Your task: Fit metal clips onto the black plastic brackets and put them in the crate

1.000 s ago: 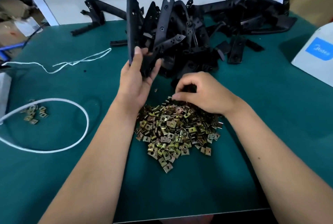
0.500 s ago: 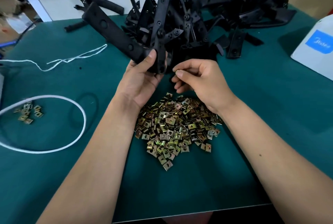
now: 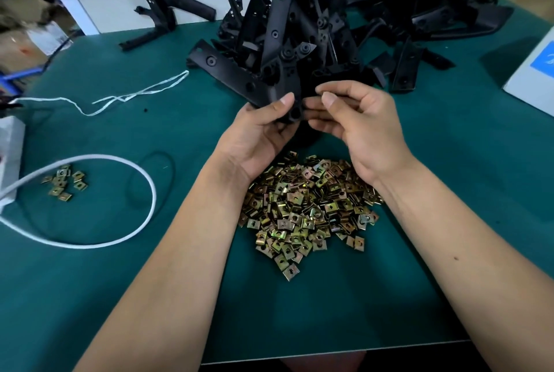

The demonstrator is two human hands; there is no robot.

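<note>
A person's left hand (image 3: 263, 129) grips the lower end of a long black plastic bracket with round holes (image 3: 239, 76), thumb pressed on its face, holding it tilted above a dark green tabletop (image 3: 449, 162). The right hand (image 3: 356, 123) pinches a small brass-coloured metal clip (image 3: 320, 92) between thumb and forefinger, just beside the bracket's near end. Below both wrists lies a loose heap of brass-coloured square metal clips (image 3: 305, 210). Behind the hands sits a tangled pile of black plastic brackets (image 3: 344, 21) along the far edge of the tabletop. To the left, a white cord loop (image 3: 120, 233) rings a small cluster of stray clips (image 3: 64, 183), with a thin white string (image 3: 135, 96) nearby. A white box with a blue label (image 3: 536, 72) stands at right.
</note>
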